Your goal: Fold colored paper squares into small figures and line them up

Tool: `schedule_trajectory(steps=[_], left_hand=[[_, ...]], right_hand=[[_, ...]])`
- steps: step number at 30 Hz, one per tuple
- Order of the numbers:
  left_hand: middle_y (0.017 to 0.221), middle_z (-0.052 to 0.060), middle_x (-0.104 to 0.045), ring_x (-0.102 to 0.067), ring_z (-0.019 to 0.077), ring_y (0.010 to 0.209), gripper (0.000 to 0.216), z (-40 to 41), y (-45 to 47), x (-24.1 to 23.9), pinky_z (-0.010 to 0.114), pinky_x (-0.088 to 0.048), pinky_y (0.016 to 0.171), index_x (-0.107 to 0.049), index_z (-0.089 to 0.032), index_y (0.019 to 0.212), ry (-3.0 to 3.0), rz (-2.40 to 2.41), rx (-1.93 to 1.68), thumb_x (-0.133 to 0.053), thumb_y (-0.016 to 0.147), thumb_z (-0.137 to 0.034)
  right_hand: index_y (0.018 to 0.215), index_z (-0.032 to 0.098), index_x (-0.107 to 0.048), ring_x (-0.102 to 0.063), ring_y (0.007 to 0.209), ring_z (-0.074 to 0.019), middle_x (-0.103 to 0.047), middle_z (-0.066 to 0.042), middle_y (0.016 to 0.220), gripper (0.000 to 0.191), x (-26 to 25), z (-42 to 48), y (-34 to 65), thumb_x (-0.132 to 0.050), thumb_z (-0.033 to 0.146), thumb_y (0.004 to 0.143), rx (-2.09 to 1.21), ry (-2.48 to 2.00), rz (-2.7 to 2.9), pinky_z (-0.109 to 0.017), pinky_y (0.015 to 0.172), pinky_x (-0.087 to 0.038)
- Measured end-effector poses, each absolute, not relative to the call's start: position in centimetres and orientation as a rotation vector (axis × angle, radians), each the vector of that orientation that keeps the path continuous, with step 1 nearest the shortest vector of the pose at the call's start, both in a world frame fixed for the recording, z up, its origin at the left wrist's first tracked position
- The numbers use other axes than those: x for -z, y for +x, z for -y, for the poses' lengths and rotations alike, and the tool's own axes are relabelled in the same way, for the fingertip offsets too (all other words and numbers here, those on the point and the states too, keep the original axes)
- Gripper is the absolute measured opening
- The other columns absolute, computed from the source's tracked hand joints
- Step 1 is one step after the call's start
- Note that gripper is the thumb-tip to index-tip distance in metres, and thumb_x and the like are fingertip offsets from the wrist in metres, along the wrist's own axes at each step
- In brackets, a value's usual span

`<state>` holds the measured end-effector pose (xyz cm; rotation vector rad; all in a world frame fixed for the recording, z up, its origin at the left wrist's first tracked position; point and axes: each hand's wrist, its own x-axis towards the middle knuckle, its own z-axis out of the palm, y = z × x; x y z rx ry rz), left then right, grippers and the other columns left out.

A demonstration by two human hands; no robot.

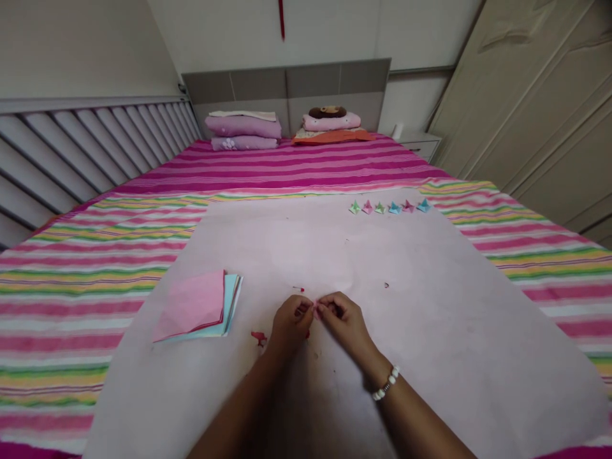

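Between both hands is a small piece of folded pink paper (316,310), mostly covered by the fingers. My left hand (291,320) pinches its left side with curled fingers. From the right, my right hand (345,319) grips the same paper between thumb and fingers; a beaded bracelet (386,384) circles that wrist. Left of the hands lies a stack of pink paper sheets (196,303) over light blue paper (230,305). At the far right of the white sheet stands a row of several small folded paper boats (394,208) in green, pink and blue.
A large white sheet (430,319) covers the striped bedspread (62,306). Red marks (259,338) and small specks dot it near the hands. Folded purple bedding (246,131) and a pink pile (332,121) stand by the headboard (287,83). A slatted rail (95,146) runs along the left.
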<state>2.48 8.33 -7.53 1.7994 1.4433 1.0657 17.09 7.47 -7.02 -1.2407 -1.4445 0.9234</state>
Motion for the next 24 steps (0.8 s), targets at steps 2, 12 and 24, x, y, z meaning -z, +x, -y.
schedule_trajectory(steps=[2,12,24], left_hand=[[0.076,0.002,-0.066,-0.062,0.0139,0.068,0.009,-8.3,2.5,7.7,0.025,-0.049,0.064,-0.063,-0.018,0.082,1.822,-1.438,-1.059,-0.055,0.078,-0.017],[0.076,0.002,-0.065,-0.059,0.0166,0.075,0.009,-8.2,2.9,7.6,0.029,-0.046,0.071,-0.063,-0.018,0.076,1.948,-1.504,-1.026,-0.055,0.077,-0.014],[0.077,0.002,-0.064,-0.059,0.0156,0.076,0.014,-8.1,3.1,7.2,0.027,-0.047,0.073,-0.061,-0.019,0.075,1.986,-1.447,-1.113,-0.052,0.074,-0.008]], right_hand=[[0.069,0.018,-0.063,-0.051,0.062,-0.0145,-0.059,-0.002,0.07,0.014,7.1,-7.5,17.2,-0.055,0.022,0.08,-0.882,-1.227,1.487,-0.025,0.056,-0.039],[0.065,0.019,-0.059,-0.053,0.063,-0.0152,-0.059,-0.001,0.068,0.018,7.1,-7.4,17.3,-0.05,0.018,0.08,-0.836,-1.238,1.457,-0.026,0.059,-0.041],[0.077,0.019,-0.067,-0.059,0.074,-0.0174,-0.063,-0.004,0.078,0.017,7.3,-7.2,18.5,-0.051,0.012,0.077,-0.799,-1.146,1.459,-0.029,0.067,-0.045]])
